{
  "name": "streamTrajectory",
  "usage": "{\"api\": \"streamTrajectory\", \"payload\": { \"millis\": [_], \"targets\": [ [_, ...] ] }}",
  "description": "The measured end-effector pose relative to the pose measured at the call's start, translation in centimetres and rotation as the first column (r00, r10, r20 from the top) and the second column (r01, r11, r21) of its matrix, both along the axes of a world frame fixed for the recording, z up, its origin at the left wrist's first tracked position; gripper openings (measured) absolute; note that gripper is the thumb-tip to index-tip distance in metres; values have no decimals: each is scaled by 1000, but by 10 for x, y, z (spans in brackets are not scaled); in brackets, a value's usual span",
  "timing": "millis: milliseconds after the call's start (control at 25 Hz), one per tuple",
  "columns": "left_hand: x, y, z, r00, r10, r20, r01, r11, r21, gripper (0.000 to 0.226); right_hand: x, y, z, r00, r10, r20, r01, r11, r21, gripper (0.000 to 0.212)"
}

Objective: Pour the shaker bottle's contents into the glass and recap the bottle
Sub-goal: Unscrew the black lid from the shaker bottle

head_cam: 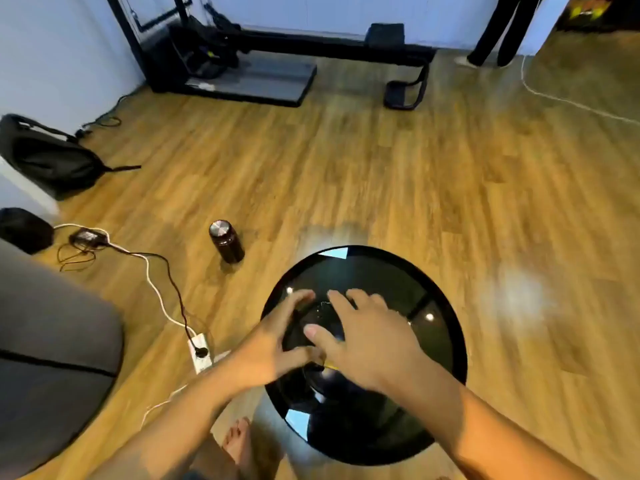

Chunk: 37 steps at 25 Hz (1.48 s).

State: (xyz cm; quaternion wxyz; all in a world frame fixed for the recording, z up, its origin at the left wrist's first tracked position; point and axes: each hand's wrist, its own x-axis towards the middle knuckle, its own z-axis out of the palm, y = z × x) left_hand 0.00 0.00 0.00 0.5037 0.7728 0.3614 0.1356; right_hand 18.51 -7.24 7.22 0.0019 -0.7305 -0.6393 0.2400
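Observation:
A dark, round shaker bottle [313, 323] stands on the glossy black round table [436, 341], seen from above and blurred. My left hand [277, 341] cups its left side, with fingers behind it and thumb in front. My right hand [370, 341] lies over its right side with fingers spread and the thumb on top; whether it grips is unclear. A faint clear outline [323, 303] behind the bottle may be the glass rim. A small yellow bit [330, 366] shows under my right hand.
A dark bottle with a metal lid [225, 241] stands on the wooden floor left of the table. Cables and a power strip [200, 351] lie at the left. A grey sofa [52, 341] fills the left edge. My bare foot [237, 441] is beside the table.

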Motion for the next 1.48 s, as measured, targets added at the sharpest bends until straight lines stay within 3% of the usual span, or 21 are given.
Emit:
{"api": "streamTrajectory", "payload": {
  "millis": [120, 200, 280, 400, 560, 640, 680, 760, 840, 880, 960, 1040, 1120, 1160, 1200, 1240, 1280, 1320, 1400, 1480],
  "targets": [
    [-3, -26, -62, 994, 21, 109, -11, 996, -90, 104, -22, -14, -60, 992, 32, 118, -31, 999, -13, 79],
    [3, -43, -91, 990, 62, 129, -51, 995, -87, 117, -28, -21, -79, 982, -33, 184, 11, 993, 115, 79],
    [17, -57, -103, 969, 200, 147, -195, 980, -47, 120, -29, -20, -87, 971, -61, 233, 9, 976, 218, 76],
    [26, -61, -108, 948, 298, 111, -301, 953, 17, 114, -26, -16, -81, 966, -26, 256, -27, 978, 204, 66],
    [29, -58, -126, 964, 261, 46, -264, 961, 78, 93, -41, -12, -72, 906, 321, 276, -373, 913, 165, 37],
    [31, -60, -136, 955, 295, 19, -296, 953, 57, 86, -55, -22, -62, 852, 510, 116, -523, 842, 135, 41],
    [31, -60, -138, 948, 312, 65, -314, 949, 28, 84, -57, -26, -59, 849, 526, 52, -527, 835, 157, 44],
    [30, -60, -130, 947, 294, 133, -296, 955, 1, 93, -46, -17, -55, 927, 343, 153, -375, 875, 306, 47],
    [30, -57, -126, 949, 274, 157, -279, 960, 9, 94, -30, -5, -53, 918, 10, 396, -101, 973, 210, 55],
    [30, -56, -125, 950, 267, 164, -272, 962, 8, 92, -28, -3, -59, 913, -28, 406, -25, 992, 125, 54],
    [29, -56, -125, 961, 242, 131, -246, 969, 14, 94, -37, -4, -70, 946, 138, 294, -179, 977, 119, 45],
    [29, -57, -128, 967, 222, 126, -225, 974, 14, 93, -46, -11, -68, 898, 425, 117, -440, 876, 197, 44],
    [29, -57, -126, 960, 217, 178, -226, 973, 33, 88, -42, -10, -55, 871, 489, -47, -462, 847, 264, 39],
    [29, -57, -124, 955, 224, 197, -232, 973, 18, 90, -36, -2, -52, 906, 423, -29, -398, 872, 285, 41],
    [29, -57, -124, 954, 236, 186, -241, 970, 7, 93, -27, 5, -51, 940, 315, 132, -340, 898, 280, 47],
    [30, -55, -126, 959, 238, 156, -240, 971, -7, 94, -22, 8, -53, 911, 191, 365, -278, 939, 201, 55],
    [30, -55, -127, 961, 239, 138, -240, 971, -6, 92, -22, 7, -58, 870, 149, 471, -233, 964, 125, 59],
    [29, -53, -130, 966, 227, 123, -229, 973, 6, 89, -28, 5, -65, 862, 204, 464, -273, 958, 86, 58],
    [29, -54, -136, 981, 171, 93, -169, 985, -22, 79, -49, -8, -69, 867, 465, 177, -493, 853, 171, 43],
    [28, -57, -133, 987, 136, 86, -133, 990, -44, 80, -58, -20, -61, 825, 562, -61, -521, 797, 304, 36]
  ]
}}
